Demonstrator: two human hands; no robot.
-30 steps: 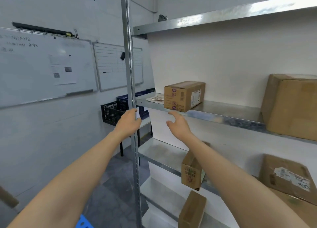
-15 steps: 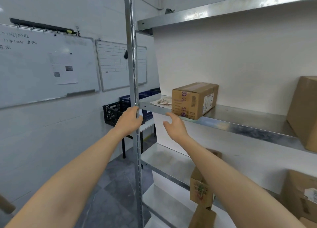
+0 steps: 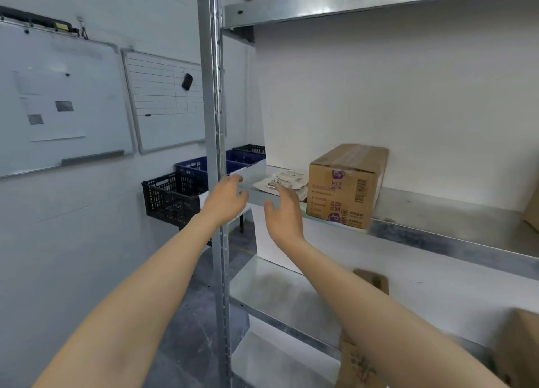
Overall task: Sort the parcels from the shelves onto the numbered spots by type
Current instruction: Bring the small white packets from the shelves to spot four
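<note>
On the middle shelf [image 3: 437, 208] stands a cardboard box [image 3: 344, 186], with a flat packet [image 3: 284, 179] lying just beside it. Below, the left hand [image 3: 224, 202] and right hand [image 3: 284, 212] reach up empty, fingers apart. Picking seems to be beginning; the next move probably calls for closing on one parcel.

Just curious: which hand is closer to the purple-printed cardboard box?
Right. The right hand hovers just left of the cardboard box; the left hand is farther left, at the metal upright.

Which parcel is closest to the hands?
The flat white mailer lying at the left end of the shelf, just beyond the right hand. The brown box with purple print sits farther right.
</note>
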